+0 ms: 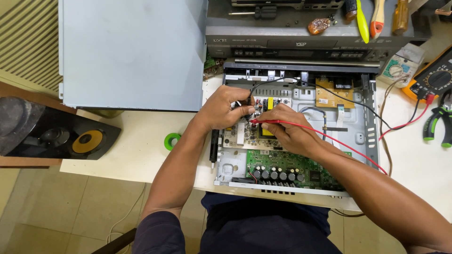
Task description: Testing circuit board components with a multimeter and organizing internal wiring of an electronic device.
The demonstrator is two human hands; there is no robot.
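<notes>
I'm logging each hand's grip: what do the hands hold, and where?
Right hand pinches the red probe near its tip; left hand grips the black probe low, over the circuit board.

Single head view, steeply downward, close over opened chassis (pixel 301 136)

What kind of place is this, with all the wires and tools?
Probably an electronics repair bench. An opened player chassis shows its green circuit board, the right hand holds a red test probe to a board, and a multimeter and screwdrivers lie nearby.
</notes>
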